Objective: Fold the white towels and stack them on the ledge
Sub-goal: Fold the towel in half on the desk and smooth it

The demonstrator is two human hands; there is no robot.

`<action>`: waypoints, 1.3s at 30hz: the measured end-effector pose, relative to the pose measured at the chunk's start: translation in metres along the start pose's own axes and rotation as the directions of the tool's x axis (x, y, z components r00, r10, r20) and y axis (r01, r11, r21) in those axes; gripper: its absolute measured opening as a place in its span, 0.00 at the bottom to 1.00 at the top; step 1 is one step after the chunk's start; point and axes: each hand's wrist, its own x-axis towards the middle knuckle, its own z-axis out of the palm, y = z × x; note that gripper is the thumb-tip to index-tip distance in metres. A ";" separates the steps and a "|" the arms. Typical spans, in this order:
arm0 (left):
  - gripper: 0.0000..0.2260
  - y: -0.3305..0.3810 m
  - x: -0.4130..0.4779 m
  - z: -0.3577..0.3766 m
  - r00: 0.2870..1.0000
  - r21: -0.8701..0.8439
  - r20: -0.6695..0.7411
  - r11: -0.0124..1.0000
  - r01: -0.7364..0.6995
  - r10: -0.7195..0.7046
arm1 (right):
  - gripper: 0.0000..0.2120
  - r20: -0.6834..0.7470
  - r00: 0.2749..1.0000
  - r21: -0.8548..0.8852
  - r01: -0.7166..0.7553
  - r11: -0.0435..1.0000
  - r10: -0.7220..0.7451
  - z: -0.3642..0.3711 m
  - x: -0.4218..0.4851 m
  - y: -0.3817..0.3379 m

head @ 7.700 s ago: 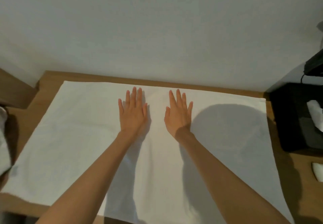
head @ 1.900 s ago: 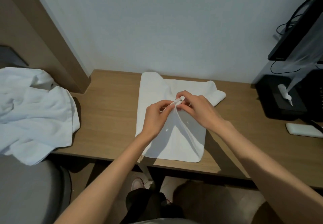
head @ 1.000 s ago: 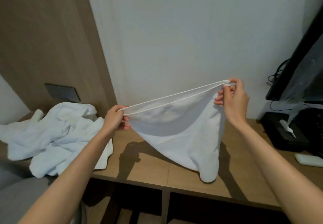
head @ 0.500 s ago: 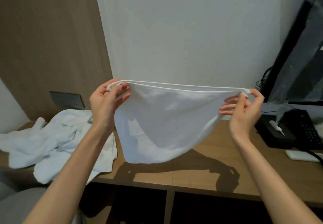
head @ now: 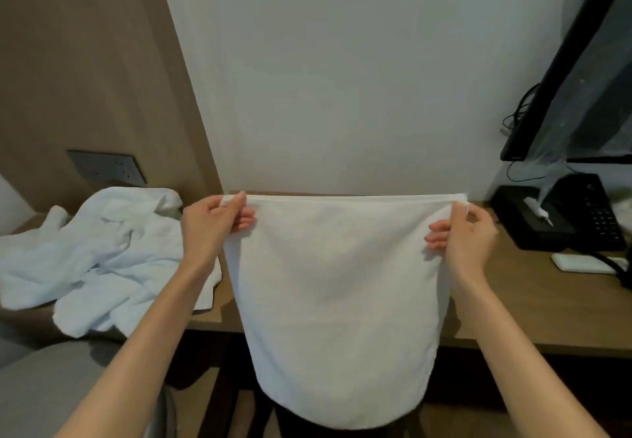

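Head view: the white wall [head: 342, 78] fills most of what you see from 11 to 1 o'clock, and a brown wood panel [head: 85, 61] stands beside it at 10 o'clock. At the centre, running down to 6 o'clock, hangs the white towel [head: 338, 300] you are holding. Its top edge is pulled straight and level, and its rounded lower end drops below the front edge of the wooden surface [head: 533, 304]. You cannot tell from here whether the cloth touches that edge.

The surface runs across from 9 to 3 o'clock against the wall. At 9 o'clock a loose pile of white towels [head: 99, 253] lies crumpled on it, unfolded, with one part drooping over the front edge. A grey seat [head: 41, 386] shows below the pile at 8 o'clock.

At 2 o'clock a dark screen [head: 581, 78] leans in, with plastic film on it. Under it at 3 o'clock sit a black telephone [head: 595, 218] and, just beside it, a black tissue box [head: 526, 218] with a tissue sticking up. A small flat white object [head: 581, 263] lies near them on the surface. A dark socket plate [head: 106, 167] is set in the panel above the pile.

Your left hand [head: 208, 229] has a closed grip on the towel's top left corner, pinched between thumb and curled fingers. Your right hand [head: 470, 235] pinches the top right corner the same way.
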 end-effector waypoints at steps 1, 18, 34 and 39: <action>0.09 -0.013 0.009 0.008 0.995 0.027 0.050 0.996 0.088 -0.089 | 0.16 0.034 0.995 -0.021 -0.097 0.995 0.098 0.000 0.009 0.013; 0.11 -0.182 0.127 0.147 0.808 0.173 0.017 0.798 0.578 -0.589 | 0.05 0.033 0.826 -0.305 -0.528 0.792 0.563 0.047 0.164 0.200; 0.17 -0.227 0.205 0.205 0.912 0.559 0.139 0.791 0.250 -0.386 | 0.14 0.092 0.914 -0.679 -0.233 0.696 0.395 0.105 0.262 0.240; 0.14 -0.231 0.206 0.209 0.879 0.785 0.385 0.600 -0.153 -0.281 | 0.14 0.512 0.812 -0.784 0.310 0.538 0.278 0.115 0.257 0.235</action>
